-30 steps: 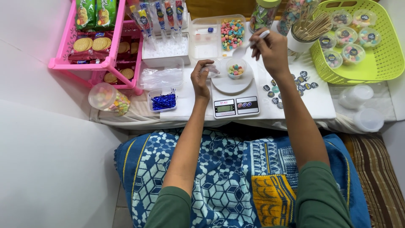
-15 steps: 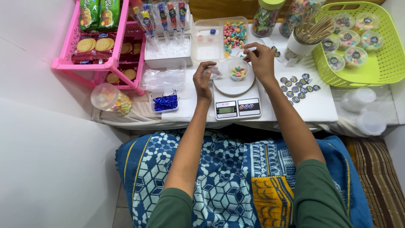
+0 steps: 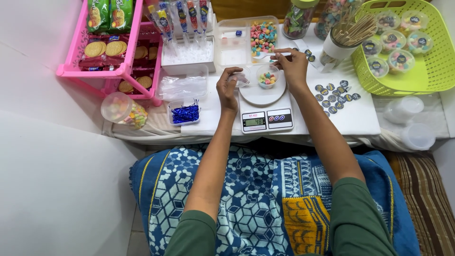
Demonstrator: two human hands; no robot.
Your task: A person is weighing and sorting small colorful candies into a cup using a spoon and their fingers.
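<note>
Head view: a small clear cup (image 3: 268, 77) of pastel candies is seen standing on the round plate of a white kitchen scale (image 3: 265, 110). The left hand (image 3: 228, 87) is held just beside the cup, fingers curled around a clear lid (image 3: 241, 78). The right hand (image 3: 292, 66) is raised behind the cup, its fingers pinched on a thin white spoon (image 3: 271, 55) pointing toward a clear candy tray (image 3: 246, 40). Dark round stickers (image 3: 335, 93) are scattered to the right, near a green basket (image 3: 426, 76) of filled cups.
</note>
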